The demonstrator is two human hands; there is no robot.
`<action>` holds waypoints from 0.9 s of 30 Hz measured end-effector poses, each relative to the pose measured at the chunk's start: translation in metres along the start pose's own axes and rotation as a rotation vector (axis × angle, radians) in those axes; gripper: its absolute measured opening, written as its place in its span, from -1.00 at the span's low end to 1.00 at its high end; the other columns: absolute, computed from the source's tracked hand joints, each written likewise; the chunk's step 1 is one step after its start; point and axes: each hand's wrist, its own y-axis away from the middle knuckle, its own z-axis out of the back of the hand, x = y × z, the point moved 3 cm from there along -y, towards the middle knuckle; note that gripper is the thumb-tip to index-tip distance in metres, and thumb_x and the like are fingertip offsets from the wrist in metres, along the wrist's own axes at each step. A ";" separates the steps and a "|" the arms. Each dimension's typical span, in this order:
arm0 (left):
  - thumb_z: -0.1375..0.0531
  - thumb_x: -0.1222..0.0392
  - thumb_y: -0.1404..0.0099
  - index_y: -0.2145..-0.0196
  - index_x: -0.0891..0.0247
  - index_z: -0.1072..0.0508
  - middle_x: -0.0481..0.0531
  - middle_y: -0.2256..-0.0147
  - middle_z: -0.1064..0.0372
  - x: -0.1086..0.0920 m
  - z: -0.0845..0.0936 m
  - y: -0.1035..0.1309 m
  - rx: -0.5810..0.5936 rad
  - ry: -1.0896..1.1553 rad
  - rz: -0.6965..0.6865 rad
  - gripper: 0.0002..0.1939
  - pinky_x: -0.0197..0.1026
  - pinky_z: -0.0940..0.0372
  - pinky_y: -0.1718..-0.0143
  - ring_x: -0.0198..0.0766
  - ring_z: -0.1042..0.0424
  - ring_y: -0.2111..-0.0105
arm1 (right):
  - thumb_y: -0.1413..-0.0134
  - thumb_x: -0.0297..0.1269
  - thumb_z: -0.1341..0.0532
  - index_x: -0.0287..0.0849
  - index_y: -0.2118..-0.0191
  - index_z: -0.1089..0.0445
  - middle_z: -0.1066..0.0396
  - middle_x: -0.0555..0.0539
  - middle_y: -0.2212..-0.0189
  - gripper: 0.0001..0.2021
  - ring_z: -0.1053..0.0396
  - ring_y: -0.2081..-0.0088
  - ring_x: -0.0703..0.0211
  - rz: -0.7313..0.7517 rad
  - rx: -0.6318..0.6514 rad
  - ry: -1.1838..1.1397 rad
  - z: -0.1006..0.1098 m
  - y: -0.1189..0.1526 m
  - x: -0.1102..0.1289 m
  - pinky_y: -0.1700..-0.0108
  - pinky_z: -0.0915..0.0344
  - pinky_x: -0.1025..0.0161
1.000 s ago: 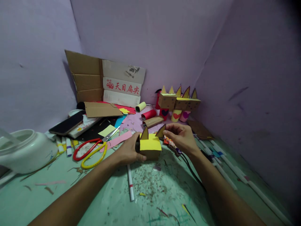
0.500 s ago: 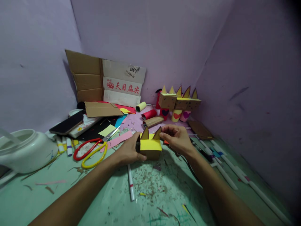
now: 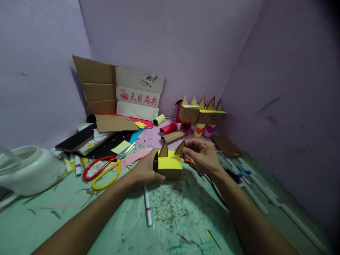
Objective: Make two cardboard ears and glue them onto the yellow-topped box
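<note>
A small cardboard box with a yellow paper top sits on the table in front of me. My left hand grips its left end, thumb along the front face. One pointed cardboard ear stands on the left part of the top. At the right edge, my right hand pinches a second dark-edged ear between thumb and forefinger. This ear leans to the right, its base near the yellow top; whether it is attached I cannot tell.
Scissors with red and yellow handles lie at left, beside a white teapot. A white marker rests in front. Finished-looking box heads with ears stand on paper tubes at the back. Several white sticks lie along the right wall.
My right hand has shifted slightly to the right, and the ear in its pinch now tilts further right. My left hand and the box stay almost still.
</note>
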 end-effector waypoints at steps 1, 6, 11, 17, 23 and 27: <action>-0.33 0.38 0.22 0.11 0.26 -0.27 0.06 0.19 -0.35 0.001 0.000 0.000 0.000 -0.006 -0.001 -0.36 -0.12 -0.17 0.18 -0.08 -0.31 0.18 | 0.26 -0.37 -0.24 -0.22 0.53 -0.39 -0.38 0.00 0.58 -0.95 -0.31 0.53 0.26 0.000 0.013 0.012 0.000 0.000 0.000 0.46 -0.28 0.31; -0.34 0.35 0.23 0.09 0.28 -0.24 0.07 0.18 -0.35 0.002 0.000 -0.001 0.004 -0.018 0.002 -0.32 -0.13 -0.18 0.18 -0.08 -0.31 0.17 | 0.24 -0.36 -0.24 -0.23 0.50 -0.41 -0.40 -0.02 0.56 -0.92 -0.32 0.52 0.23 0.005 0.050 0.078 -0.004 0.000 -0.003 0.47 -0.27 0.30; -0.34 0.34 0.22 0.08 0.27 -0.23 0.07 0.18 -0.35 0.001 0.000 -0.001 0.003 -0.020 0.006 -0.32 -0.13 -0.18 0.20 -0.08 -0.32 0.18 | 0.25 -0.33 -0.25 -0.21 0.52 -0.38 -0.37 0.02 0.60 -0.92 -0.28 0.57 0.28 0.000 -0.016 -0.010 -0.004 0.001 -0.003 0.52 -0.25 0.32; -0.33 0.35 0.22 0.11 0.25 -0.26 0.06 0.20 -0.37 0.001 0.000 -0.001 0.002 -0.008 0.003 -0.35 -0.12 -0.17 0.19 -0.06 -0.32 0.17 | 0.28 -0.33 -0.26 -0.21 0.54 -0.38 -0.36 0.02 0.60 -0.92 -0.27 0.57 0.28 -0.034 0.018 -0.032 -0.003 -0.001 -0.005 0.50 -0.25 0.32; -0.33 0.34 0.23 0.10 0.23 -0.26 0.04 0.19 -0.37 0.001 0.001 0.000 0.005 -0.010 0.007 -0.34 -0.11 -0.18 0.18 -0.05 -0.32 0.16 | 0.30 -0.31 -0.26 -0.22 0.54 -0.36 -0.36 0.01 0.59 -0.89 -0.29 0.55 0.27 -0.057 0.051 -0.029 -0.005 -0.002 -0.006 0.45 -0.26 0.30; -0.33 0.33 0.22 0.09 0.25 -0.25 0.07 0.15 -0.35 0.000 0.001 -0.001 0.002 -0.035 -0.010 -0.33 -0.11 -0.17 0.14 -0.04 -0.30 0.13 | 0.28 -0.31 -0.25 -0.24 0.52 -0.37 -0.38 0.00 0.56 -0.89 -0.31 0.52 0.26 -0.076 0.096 -0.029 -0.006 -0.003 -0.005 0.42 -0.27 0.28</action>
